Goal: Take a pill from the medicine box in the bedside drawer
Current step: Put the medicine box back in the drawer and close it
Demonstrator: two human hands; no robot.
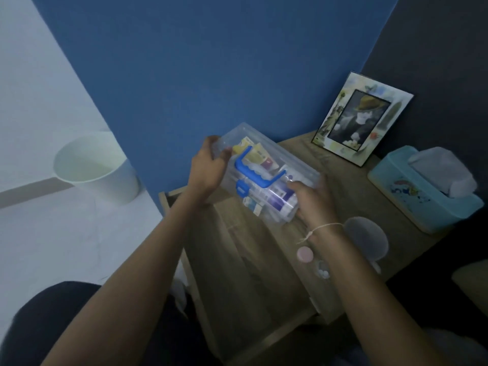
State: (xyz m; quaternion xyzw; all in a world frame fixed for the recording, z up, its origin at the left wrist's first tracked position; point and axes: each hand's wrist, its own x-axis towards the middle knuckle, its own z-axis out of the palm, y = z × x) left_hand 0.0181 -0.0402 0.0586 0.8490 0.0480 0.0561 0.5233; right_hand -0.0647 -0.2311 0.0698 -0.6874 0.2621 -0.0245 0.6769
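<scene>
A clear plastic medicine box (pixel 295 165) with a blue handle and blue latch is held tilted in the air above the open wooden bedside drawer (pixel 245 273). Packets and a purple-white tube show through its lid, which looks closed. My left hand (pixel 208 167) grips the box's far left end. My right hand (pixel 314 202) grips its near right end; a thin string bracelet is on that wrist. A small pink-capped clear pill bottle (pixel 306 256) lies on the nightstand beside a few white pills (pixel 323 272).
On the nightstand top (pixel 351 186) stand a picture frame (pixel 361 118), a light blue tissue box (pixel 425 188) and a translucent round lid or cup (pixel 365 237). A white waste bin (pixel 97 167) stands on the floor at left. A blue wall is behind.
</scene>
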